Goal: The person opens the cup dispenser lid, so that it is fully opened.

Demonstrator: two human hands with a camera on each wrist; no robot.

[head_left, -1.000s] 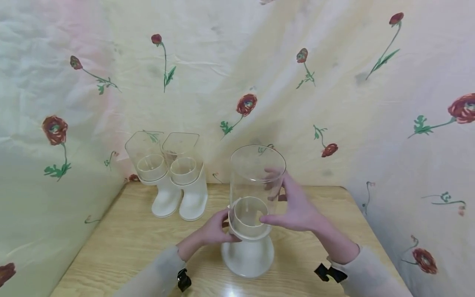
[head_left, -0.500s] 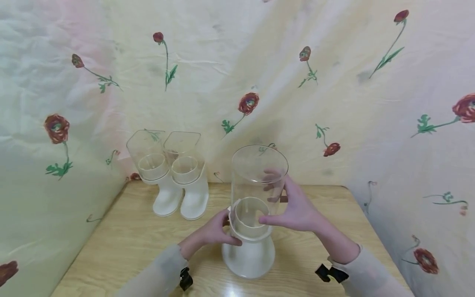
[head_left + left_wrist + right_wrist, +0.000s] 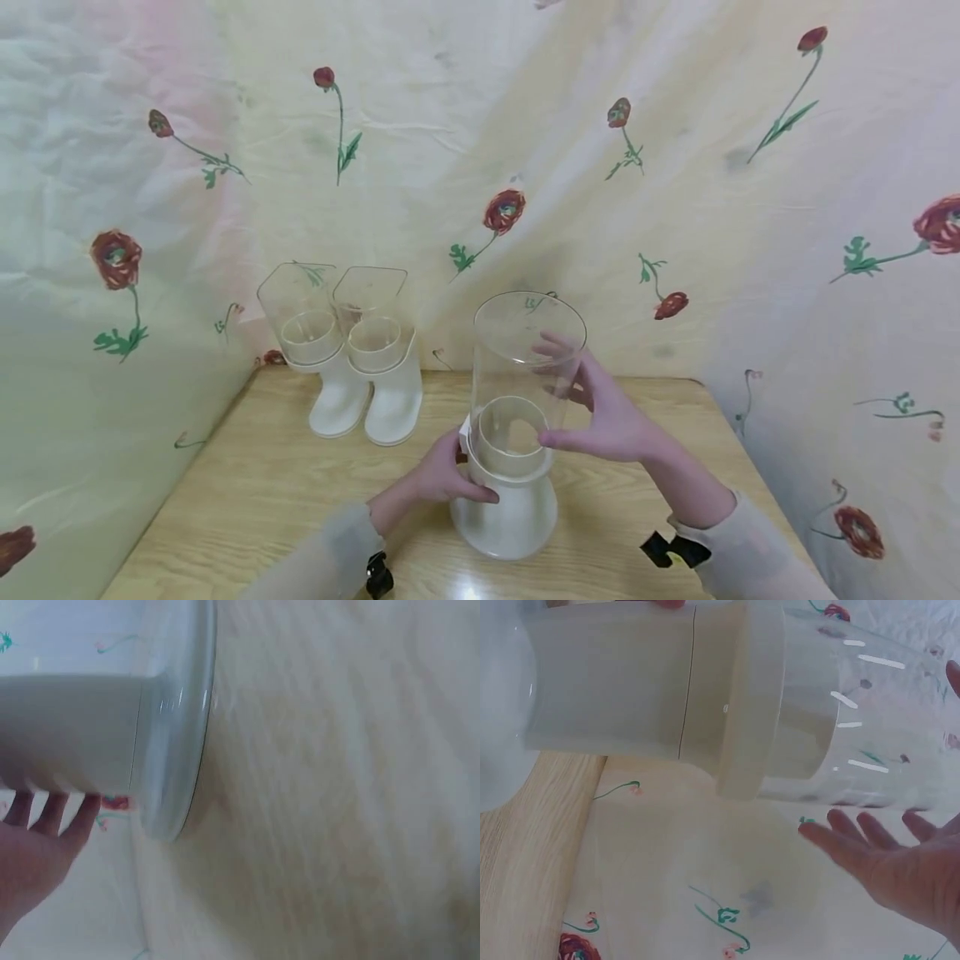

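A white pedestal stand (image 3: 504, 521) with a round flared foot stands upright on the table, topped by a tall clear cylinder (image 3: 517, 379). Inside the cylinder's lower part shows a pale inner ring (image 3: 512, 462). My left hand (image 3: 441, 473) grips the white stem just under the collar, its fingertips against the stem (image 3: 75, 735) in the left wrist view. My right hand (image 3: 611, 421) is spread beside the cylinder, thumb in front and fingers behind it. In the right wrist view, the right hand's extended fingers (image 3: 847, 851) lie along the cylinder's edge, loosely bent.
Two smaller white stands (image 3: 393, 408) with angular clear tops (image 3: 300, 296) stand side by side at the back left of the wooden table (image 3: 247, 492). A flower-printed cloth (image 3: 420, 125) hangs close behind the table and along both sides.
My right hand has shifted slightly right, and its fingers look looser around the cylinder. The left hand stays on the stem, slightly lower in view. The cylinder's top sits a little further right.
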